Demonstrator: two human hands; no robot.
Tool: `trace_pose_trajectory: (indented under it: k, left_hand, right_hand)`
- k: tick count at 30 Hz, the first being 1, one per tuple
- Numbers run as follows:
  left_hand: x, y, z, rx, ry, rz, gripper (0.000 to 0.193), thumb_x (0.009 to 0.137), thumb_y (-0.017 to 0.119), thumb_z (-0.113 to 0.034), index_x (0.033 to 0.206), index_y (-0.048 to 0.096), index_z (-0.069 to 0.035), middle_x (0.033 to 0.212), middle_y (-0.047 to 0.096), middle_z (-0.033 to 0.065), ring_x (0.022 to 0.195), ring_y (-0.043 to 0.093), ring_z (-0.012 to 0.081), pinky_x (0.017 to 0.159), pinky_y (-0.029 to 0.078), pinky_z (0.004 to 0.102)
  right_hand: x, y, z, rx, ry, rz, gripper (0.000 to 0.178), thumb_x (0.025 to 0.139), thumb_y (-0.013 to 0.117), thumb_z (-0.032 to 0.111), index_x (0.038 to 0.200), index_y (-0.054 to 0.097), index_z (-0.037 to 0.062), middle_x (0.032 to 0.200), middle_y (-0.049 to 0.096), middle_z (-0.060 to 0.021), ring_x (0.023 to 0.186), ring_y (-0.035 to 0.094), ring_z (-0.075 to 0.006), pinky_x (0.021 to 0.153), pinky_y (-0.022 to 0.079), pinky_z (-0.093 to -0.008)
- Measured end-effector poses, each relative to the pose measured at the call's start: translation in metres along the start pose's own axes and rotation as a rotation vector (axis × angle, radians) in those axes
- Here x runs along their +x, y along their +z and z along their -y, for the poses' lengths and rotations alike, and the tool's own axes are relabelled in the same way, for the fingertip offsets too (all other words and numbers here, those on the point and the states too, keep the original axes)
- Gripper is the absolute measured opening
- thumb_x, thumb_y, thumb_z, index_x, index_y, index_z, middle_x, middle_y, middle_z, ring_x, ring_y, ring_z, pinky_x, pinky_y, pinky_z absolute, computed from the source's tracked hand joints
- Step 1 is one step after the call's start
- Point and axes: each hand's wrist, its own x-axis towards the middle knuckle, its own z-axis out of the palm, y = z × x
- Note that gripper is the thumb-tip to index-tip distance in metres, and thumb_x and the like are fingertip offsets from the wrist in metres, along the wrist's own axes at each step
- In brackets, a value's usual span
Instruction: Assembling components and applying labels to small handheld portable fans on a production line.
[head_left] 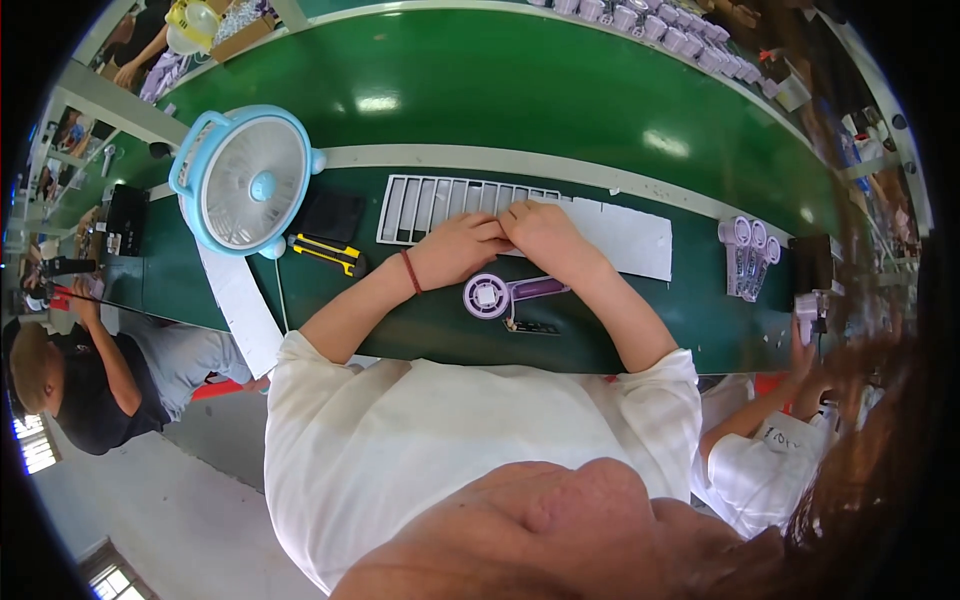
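My left hand [460, 247] and my right hand [543, 236] meet over a light grey slotted tray [411, 205], their fingertips together. The fingers of both hands are bent and closed; anything between them is hidden. Under and beside my right hand, a white sheet [635, 240] lies against the tray. Closer to my body is a purple handheld fan housing [487, 297], with its handle [540, 288] partly behind my right forearm. A small dark circuit board [533, 327] lies just below that handle.
A blue desk fan [250, 185] stands at the left, near a black pad [332, 216] and a yellow-black utility knife [330, 254]. Several purple fan parts [748, 258] lie at the right. White board [240, 310] runs along the left. Other people sit on both sides.
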Motion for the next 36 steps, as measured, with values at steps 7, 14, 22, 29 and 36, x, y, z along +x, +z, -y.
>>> trace_pose_trajectory:
  k: [7, 14, 22, 29, 36]
  left_hand:
    - [-0.001, 0.004, 0.003, 0.026, 0.022, -0.011, 0.038, 0.086, 0.074, -0.010, 0.124, 0.071, -0.011, 0.122, 0.066, 0.0030, 0.117, 0.061, 0.0275, 0.097, 0.054, 0.0416]
    - [-0.001, 0.002, 0.002, -0.093, -0.009, -0.037, 0.039, 0.089, 0.072, -0.008, 0.128, 0.070, -0.011, 0.128, 0.068, 0.0073, 0.123, 0.062, 0.0327, 0.103, 0.052, 0.0454]
    - [-0.012, -0.058, -0.050, -0.438, 0.081, 0.113, 0.083, 0.076, 0.092, -0.029, 0.146, 0.055, -0.006, 0.148, 0.057, 0.0102, 0.137, 0.052, 0.0381, 0.113, 0.045, 0.0489]
    - [-0.016, -0.016, -0.084, 0.016, 0.028, 0.138, 0.061, 0.077, 0.086, -0.021, 0.132, 0.064, -0.011, 0.138, 0.062, 0.0027, 0.121, 0.058, 0.0271, 0.098, 0.053, 0.0403]
    - [-0.010, -0.019, -0.091, 0.078, 0.032, 0.113, 0.051, 0.078, 0.082, -0.019, 0.126, 0.066, -0.011, 0.129, 0.064, 0.0036, 0.117, 0.058, 0.0266, 0.093, 0.052, 0.0403]
  right_hand:
    - [-0.003, -0.004, -0.027, 0.398, 0.172, -0.010, 0.016, 0.080, 0.075, 0.008, 0.089, 0.063, 0.0051, 0.082, 0.065, -0.0125, 0.074, 0.068, -0.0328, 0.067, 0.055, -0.0417]
    - [-0.036, 0.002, -0.034, 1.431, 0.736, -0.018, 0.008, 0.095, 0.073, 0.007, 0.100, 0.071, 0.0000, 0.093, 0.073, -0.0047, 0.085, 0.074, -0.0168, 0.081, 0.060, -0.0289]
    - [-0.091, -0.029, 0.022, 1.505, 0.931, -0.260, 0.006, 0.099, 0.072, 0.005, 0.102, 0.070, -0.0001, 0.098, 0.074, -0.0060, 0.090, 0.073, -0.0156, 0.085, 0.059, -0.0281]
    - [-0.103, -0.025, 0.069, 0.600, 0.791, -0.529, 0.016, 0.086, 0.076, -0.004, 0.099, 0.068, 0.0023, 0.096, 0.071, -0.0086, 0.078, 0.069, -0.0189, 0.069, 0.056, -0.0300]
    - [-0.095, -0.016, 0.078, 0.334, 0.640, -0.553, 0.017, 0.079, 0.077, 0.003, 0.092, 0.068, 0.0070, 0.091, 0.069, -0.0118, 0.086, 0.068, -0.0339, 0.075, 0.057, -0.0434]
